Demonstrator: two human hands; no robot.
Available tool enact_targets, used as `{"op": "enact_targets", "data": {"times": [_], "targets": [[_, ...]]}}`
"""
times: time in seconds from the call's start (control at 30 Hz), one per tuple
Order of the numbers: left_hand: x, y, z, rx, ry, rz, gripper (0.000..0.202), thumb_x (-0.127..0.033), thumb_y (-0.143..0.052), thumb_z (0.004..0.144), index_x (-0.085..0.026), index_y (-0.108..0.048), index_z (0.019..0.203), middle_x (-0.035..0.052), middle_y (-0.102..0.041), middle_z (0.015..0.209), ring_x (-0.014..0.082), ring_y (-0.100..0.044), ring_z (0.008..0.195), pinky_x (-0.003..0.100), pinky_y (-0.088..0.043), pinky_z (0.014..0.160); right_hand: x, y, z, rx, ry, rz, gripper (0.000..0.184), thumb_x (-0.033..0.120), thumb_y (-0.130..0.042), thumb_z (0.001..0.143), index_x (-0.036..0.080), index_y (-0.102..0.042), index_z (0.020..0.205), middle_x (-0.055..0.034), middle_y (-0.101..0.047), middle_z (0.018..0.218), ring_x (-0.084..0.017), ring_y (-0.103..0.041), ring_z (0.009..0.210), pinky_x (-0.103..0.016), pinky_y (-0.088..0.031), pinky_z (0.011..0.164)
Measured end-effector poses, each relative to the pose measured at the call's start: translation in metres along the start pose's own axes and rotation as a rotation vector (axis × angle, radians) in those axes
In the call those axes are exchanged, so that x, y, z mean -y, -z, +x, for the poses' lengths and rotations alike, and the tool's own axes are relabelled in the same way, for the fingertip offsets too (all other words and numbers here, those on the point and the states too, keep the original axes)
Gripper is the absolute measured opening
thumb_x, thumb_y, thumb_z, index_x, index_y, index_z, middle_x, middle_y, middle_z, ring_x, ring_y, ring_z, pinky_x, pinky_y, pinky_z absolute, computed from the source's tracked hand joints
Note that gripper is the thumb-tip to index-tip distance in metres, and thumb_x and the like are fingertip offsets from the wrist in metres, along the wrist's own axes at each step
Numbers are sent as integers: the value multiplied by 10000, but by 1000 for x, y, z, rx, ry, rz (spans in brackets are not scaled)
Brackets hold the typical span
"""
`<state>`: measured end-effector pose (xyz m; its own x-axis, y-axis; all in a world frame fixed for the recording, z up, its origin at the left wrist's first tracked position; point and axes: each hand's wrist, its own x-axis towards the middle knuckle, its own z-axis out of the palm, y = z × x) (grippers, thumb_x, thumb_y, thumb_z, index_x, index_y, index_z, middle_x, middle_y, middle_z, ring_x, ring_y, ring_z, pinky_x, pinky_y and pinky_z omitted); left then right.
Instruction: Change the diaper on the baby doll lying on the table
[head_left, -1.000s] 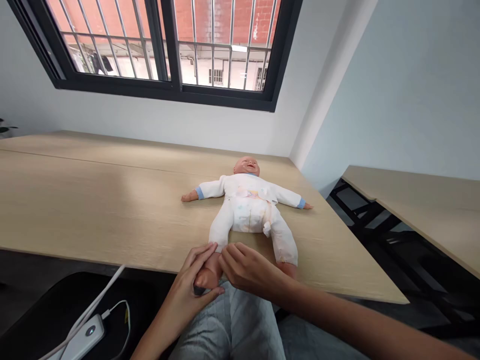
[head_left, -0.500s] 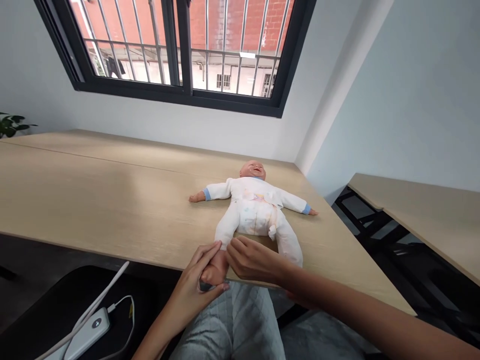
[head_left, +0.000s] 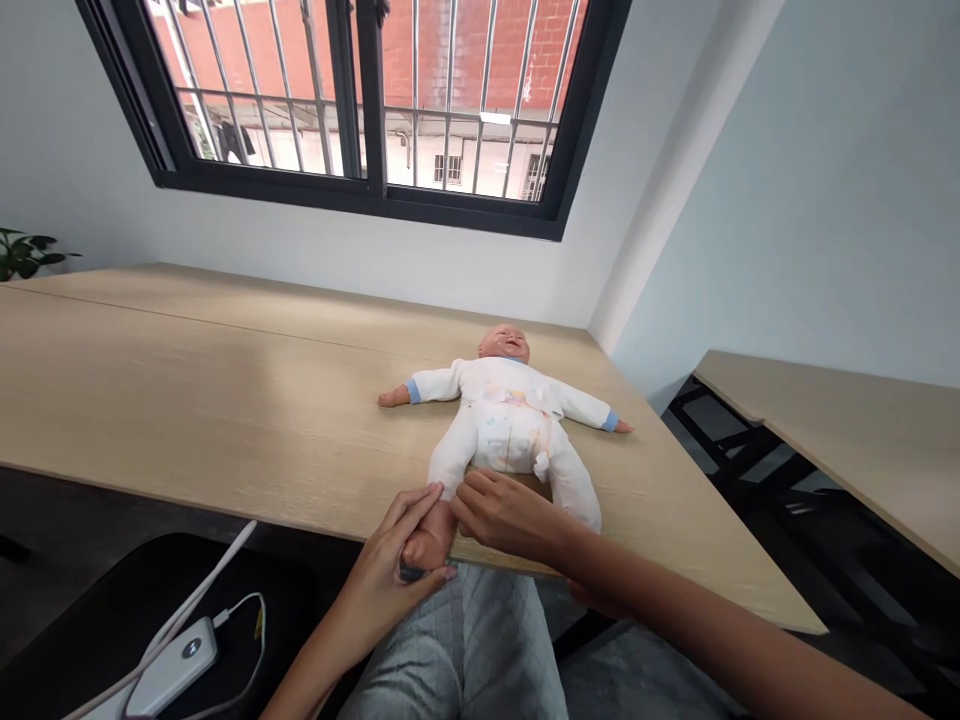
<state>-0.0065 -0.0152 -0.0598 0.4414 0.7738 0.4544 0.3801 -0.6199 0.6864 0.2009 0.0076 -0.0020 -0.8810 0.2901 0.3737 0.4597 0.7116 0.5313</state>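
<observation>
The baby doll (head_left: 510, 430) lay on its back on the table (head_left: 187, 370), its feet just past the fingers and its head pointing away from the person. Its body and both arms were already inside a white printed suit (head_left: 510, 440), with blue cuffs at the wrists and the small hands left bare. The person's left hand (head_left: 379, 570) had its fingers (head_left: 409, 505) curled shut around a bare foot (head_left: 429, 535) at the table's edge, where one suit leg ended. The right hand (head_left: 506, 518) lay just beside it, its fingers (head_left: 480, 487) bent down against the suit cloth, though I could not tell whether they pinched it.

Just above those fingers, a small white tab (head_left: 541, 465) hung loose at the doll's hip, so that part of the suit looked unfastened. The other foot could not be seen, as the far suit leg ran down past the right hand toward the table's edge. Below the fingers, off the table, were the person's grey quilted trousers (head_left: 450, 650). Further left, a white power bank (head_left: 180, 652) lay with its cable on a black seat (head_left: 150, 590).
</observation>
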Motion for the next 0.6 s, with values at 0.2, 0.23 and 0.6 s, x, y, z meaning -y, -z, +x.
{"op": "enact_targets", "data": {"times": [0.2, 0.23, 0.6], "targets": [[3, -1, -2, -28, 3, -20, 681, -311, -678, 827, -218, -388, 1437, 97, -438, 1316, 169, -445, 1253, 356, -384, 1103, 7, -3, -5, 116, -110, 87, 91, 34, -581, 786, 116, -550, 761, -36, -502, 717, -172, -471, 661, -307, -412, 599], [3, 0, -2, -38, -5, -19, 684, -316, -679, 828, -220, -385, 1438, 93, -441, 1311, 163, -449, 1247, 350, -385, 1103, 8, -4, -6, 134, -135, 106, 109, 11, -569, 777, 116, -548, 753, -36, -511, 721, -170, -474, 657, -309, -416, 598], [5, -3, 2, -31, -88, 88, 760, -327, -695, 822, -378, -272, 1452, 30, -421, 1330, 127, -451, 1247, 312, -410, 1086, -1, 27, -8, -113, -559, 439, 264, 231, -389, 991, 118, -589, 860, -60, -585, 808, -178, -545, 757, -327, -466, 707]]}}
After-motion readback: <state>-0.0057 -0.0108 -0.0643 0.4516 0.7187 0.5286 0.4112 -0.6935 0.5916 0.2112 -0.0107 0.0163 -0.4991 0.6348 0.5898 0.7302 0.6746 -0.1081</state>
